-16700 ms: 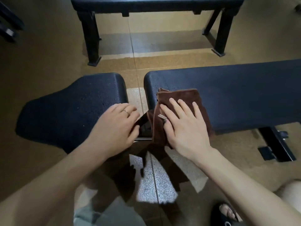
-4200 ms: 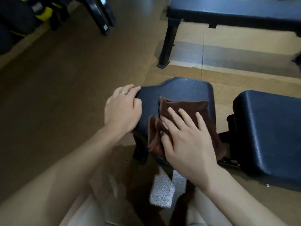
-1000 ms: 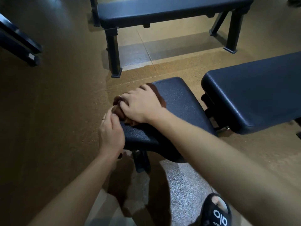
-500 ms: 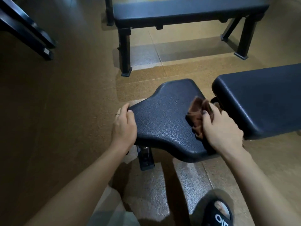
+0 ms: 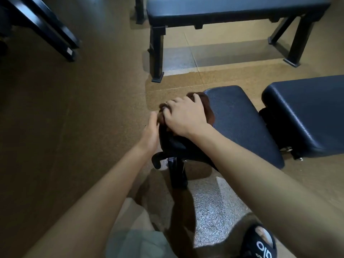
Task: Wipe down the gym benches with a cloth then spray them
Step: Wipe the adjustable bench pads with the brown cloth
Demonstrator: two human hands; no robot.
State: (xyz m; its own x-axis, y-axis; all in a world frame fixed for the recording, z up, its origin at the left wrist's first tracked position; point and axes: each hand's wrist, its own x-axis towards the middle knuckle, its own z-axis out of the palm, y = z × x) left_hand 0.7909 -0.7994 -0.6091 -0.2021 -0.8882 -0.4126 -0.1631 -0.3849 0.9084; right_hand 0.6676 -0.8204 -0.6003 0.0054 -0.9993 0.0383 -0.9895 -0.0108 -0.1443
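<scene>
A black padded seat pad (image 5: 236, 123) of a gym bench lies in front of me, with the longer back pad (image 5: 307, 112) to its right. A brown cloth (image 5: 206, 107) lies bunched on the seat pad's left end. My right hand (image 5: 184, 116) presses on the cloth with its fingers curled over it. My left hand (image 5: 151, 131) holds the seat pad's left edge, just beside the right hand; its fingertips are partly hidden. No spray bottle is in view.
A second flat black bench (image 5: 232, 12) on metal legs stands across the floor beyond. Black equipment legs (image 5: 55, 38) cross the top left. The bench post (image 5: 176, 170) and a hooked lever are under the seat. My sandalled foot (image 5: 260, 244) is at the bottom right.
My right hand has swept the cloth from the seat pad's right side back to its left end, next to the left hand. The left hand stays on the pad's left edge.
</scene>
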